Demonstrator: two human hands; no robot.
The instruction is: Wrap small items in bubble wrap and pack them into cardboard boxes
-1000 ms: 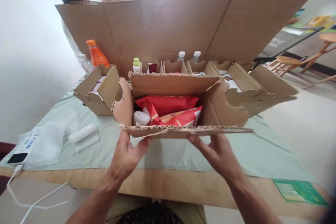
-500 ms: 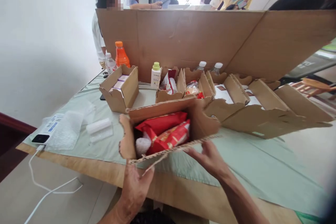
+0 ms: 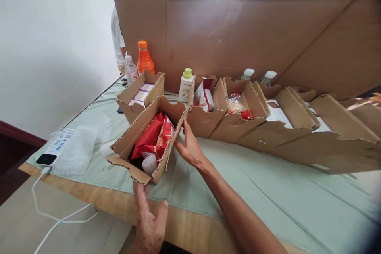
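Note:
An open cardboard box (image 3: 123,141) stands at an angle in front of me, its near end close to the table's front edge. Inside lie red packets (image 3: 149,135) and a roll-shaped item in bubble wrap (image 3: 149,163). My right hand (image 3: 189,147) presses along the box's right wall, fingers against the cardboard. At the near end, the fingertips of my left hand (image 3: 150,216) reach under the box, partly hidden, with the thumb apart. Between them the two hands hold the box. Whether its bottom rests on the cloth cannot be seen.
Behind it stand a box of small white cartons (image 3: 139,95), a white bottle with a green cap (image 3: 186,85) and an orange bottle (image 3: 145,60). Several cardboard bins (image 3: 238,127) line the right. A tall cardboard panel (image 3: 208,35) closes the back. Bubble wrap (image 3: 79,149) and a phone-like device (image 3: 47,160) lie left.
The box has moved left and turned, so its long side now points away from me. My right hand has shifted up along its side; my left hand stays at the near end.

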